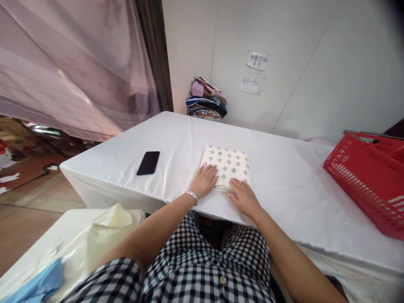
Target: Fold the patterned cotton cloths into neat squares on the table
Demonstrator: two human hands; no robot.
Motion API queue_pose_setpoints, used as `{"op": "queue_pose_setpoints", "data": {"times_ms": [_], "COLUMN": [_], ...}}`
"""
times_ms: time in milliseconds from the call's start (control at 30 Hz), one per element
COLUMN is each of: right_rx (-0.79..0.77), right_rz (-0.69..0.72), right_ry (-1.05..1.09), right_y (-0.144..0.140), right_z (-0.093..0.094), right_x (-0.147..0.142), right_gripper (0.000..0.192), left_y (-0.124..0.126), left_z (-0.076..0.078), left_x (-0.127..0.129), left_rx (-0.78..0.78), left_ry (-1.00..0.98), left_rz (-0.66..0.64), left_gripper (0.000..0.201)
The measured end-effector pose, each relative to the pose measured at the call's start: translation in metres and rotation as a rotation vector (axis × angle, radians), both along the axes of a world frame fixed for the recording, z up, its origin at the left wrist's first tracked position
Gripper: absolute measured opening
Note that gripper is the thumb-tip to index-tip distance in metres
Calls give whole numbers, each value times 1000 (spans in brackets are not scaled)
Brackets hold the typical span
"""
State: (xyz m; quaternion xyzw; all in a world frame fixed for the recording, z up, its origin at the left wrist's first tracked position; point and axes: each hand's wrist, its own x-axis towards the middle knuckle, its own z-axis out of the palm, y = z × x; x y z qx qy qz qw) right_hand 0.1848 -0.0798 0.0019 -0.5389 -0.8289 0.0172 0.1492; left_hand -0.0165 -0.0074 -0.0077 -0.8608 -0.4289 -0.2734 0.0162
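A folded white cloth point(226, 162) printed with small grey and green motifs lies flat on the white-covered table in front of me. My left hand point(205, 181) rests palm down on its near left corner, fingers stretched out. On the near right corner lies my right hand point(243, 194), also flat with its fingers extended. Several stacked layers show along the cloth's near edge between the two hands. Neither hand grips anything.
A black phone point(148, 163) lies left on the table point(176, 139). Folded fabrics point(206, 101) are piled by the back wall. At right stands a red basket point(366, 181). A lower white surface at left holds a pale yellow bag point(105, 237) and blue cloth point(41, 284).
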Motion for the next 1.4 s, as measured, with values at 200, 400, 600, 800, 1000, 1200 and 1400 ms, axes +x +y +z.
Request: {"op": "queue_pose_setpoints", "data": {"times_ms": [200, 400, 600, 800, 1000, 1200, 1400], "right_rx": [-66, -183, -178, -176, -214, -230, -253], "right_rz": [82, -124, -118, -124, -108, -59, -136], "right_ry": [66, -73, -80, -73, -50, -79, -123], "right_y": [34, 69, 64, 61, 67, 97, 134], "right_z": [25, 5, 1, 0, -2, 5, 9], "right_x": [-5, -10, -10, -10, -8, -12, 1], "right_gripper": [33, 53, 55, 54, 53, 51, 58], "left_y": [-3, -3, 6, 13, 8, 7, 7], "left_z": [-7, -8, 6, 4, -6, -6, -4], "left_x": [2, 2, 4, 13, 14, 16, 15], "left_rx": [0, -7, -74, -49, -2, 6, -10], "left_ry": [15, 34, -1, 3, 11, 21, 30], "left_rz": [38, 47, 30, 79, 73, 96, 96], "left_gripper": [34, 34, 26, 32, 34, 35, 33]}}
